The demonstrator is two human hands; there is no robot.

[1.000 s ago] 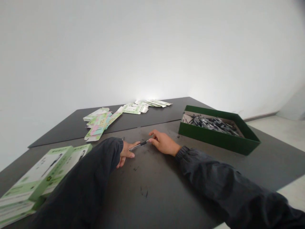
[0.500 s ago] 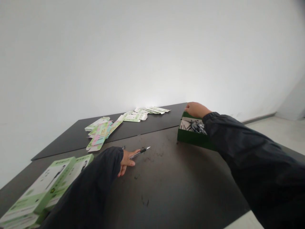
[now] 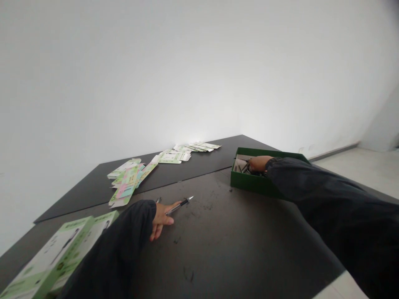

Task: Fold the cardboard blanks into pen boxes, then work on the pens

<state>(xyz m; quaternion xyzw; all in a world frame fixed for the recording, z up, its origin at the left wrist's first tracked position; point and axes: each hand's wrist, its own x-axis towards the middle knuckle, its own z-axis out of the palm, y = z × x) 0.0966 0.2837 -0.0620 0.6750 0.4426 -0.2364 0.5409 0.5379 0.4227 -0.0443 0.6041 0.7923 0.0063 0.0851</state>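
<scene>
My left hand (image 3: 161, 220) is just above the dark table, left of centre. It holds a pen (image 3: 183, 203) with a clear barrel, dark grip and pale tip, which points up and to the right. A small shiny end shows behind the wrist; I cannot tell whether it belongs to the same pen. On the right, my right hand (image 3: 259, 162) reaches down into a green box (image 3: 254, 184) with dark pens (image 3: 245, 169) in it. Its fingertips are hidden among the pens, so what they grip does not show.
Two green-and-white pen boxes (image 3: 62, 249) lie side by side at the left front. Flattened cartons (image 3: 127, 185) overlap behind them, with more flat cartons (image 3: 171, 156) towards the wall (image 3: 199, 74). A pale sheet or surface (image 3: 341, 286) shows at the lower right.
My right hand has dropped from above the far edge of the green box down into it. The left hand keeps the pen in almost the same place. The view has shifted slightly.
</scene>
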